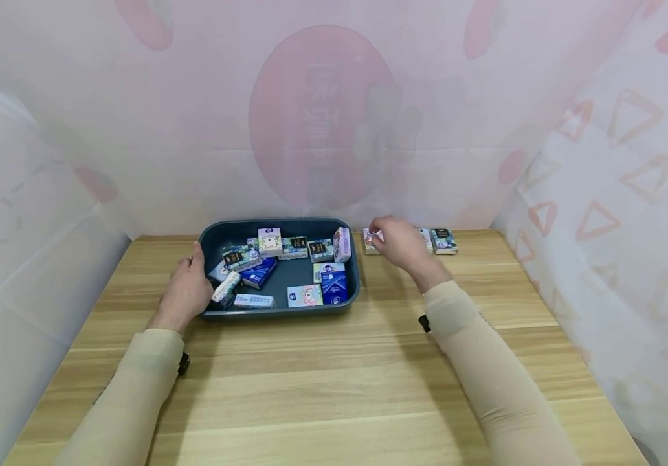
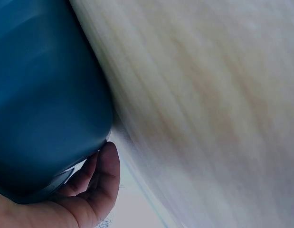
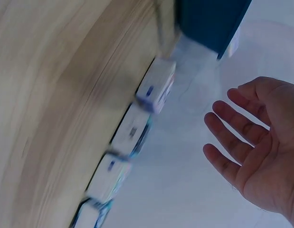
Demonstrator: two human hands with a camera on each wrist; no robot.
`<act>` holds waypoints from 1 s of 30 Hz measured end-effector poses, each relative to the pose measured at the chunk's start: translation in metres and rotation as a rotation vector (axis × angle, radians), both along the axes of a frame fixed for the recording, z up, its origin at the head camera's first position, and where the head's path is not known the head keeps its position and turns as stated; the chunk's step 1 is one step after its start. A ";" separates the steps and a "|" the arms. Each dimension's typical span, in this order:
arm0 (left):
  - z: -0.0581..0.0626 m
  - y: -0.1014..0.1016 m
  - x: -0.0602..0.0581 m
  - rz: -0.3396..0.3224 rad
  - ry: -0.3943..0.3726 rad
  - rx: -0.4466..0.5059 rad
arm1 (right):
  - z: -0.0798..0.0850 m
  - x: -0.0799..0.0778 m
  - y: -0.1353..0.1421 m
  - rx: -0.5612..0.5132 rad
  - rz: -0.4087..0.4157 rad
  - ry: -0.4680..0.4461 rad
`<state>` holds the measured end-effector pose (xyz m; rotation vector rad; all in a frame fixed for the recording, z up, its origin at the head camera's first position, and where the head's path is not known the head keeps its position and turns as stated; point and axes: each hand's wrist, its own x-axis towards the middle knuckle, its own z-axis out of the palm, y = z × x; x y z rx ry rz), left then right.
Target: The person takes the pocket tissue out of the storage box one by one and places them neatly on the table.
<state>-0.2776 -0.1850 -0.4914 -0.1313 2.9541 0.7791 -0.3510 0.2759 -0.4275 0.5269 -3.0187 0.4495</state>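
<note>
Booth-like spot, room type unclear: wood-grain surface [image 1: 311, 382], with pink printed back sheet [image 1: 194, 129], pale left sheet [image 1: 25, 226], triangle-print right sheet [image 1: 613, 188] enclosing it.

Bin [image 1: 278, 314] is sitting at far side of table [image 1: 311, 388], left of centre, backdrop [image 1: 194, 129] standing just behind. Small packs [image 1: 259, 272] are lying inside, some overlapping at left, others grouping at right. Four-pack row [image 3: 130, 128] is running left to right, right of bin. Left hand [image 1: 187, 288] is gripping bin's left end; right hand [image 1: 402, 244] is hovering over row.
</note>
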 end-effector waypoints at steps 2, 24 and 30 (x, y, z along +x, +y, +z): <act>-0.001 0.000 0.000 -0.001 0.002 -0.001 | 0.001 0.004 -0.011 0.010 0.016 0.017; -0.001 0.000 -0.001 -0.010 0.005 -0.001 | -0.006 0.032 -0.105 0.055 0.138 0.059; -0.002 -0.001 -0.002 -0.008 0.006 0.003 | -0.010 0.036 -0.127 0.068 0.175 0.057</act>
